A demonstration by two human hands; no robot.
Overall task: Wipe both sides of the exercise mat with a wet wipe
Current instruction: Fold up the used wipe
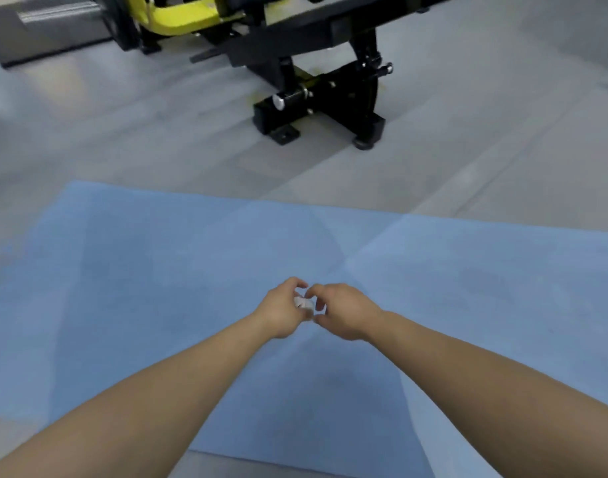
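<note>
A blue exercise mat (157, 270) lies flat on the grey floor and fills the lower half of the head view. Above its middle, my left hand (282, 310) and my right hand (344, 313) meet with curled fingers. Between them sits a small crumpled white wet wipe (303, 302), which both hands pinch. Most of the wipe is hidden by my fingers. Both forearms reach in from the bottom corners.
A black and yellow gym machine (316, 94) stands on the grey floor (123, 139) just beyond the mat's far edge. A grey box-like base (44, 32) sits at the top left. The mat's near edge runs along the bottom of the view.
</note>
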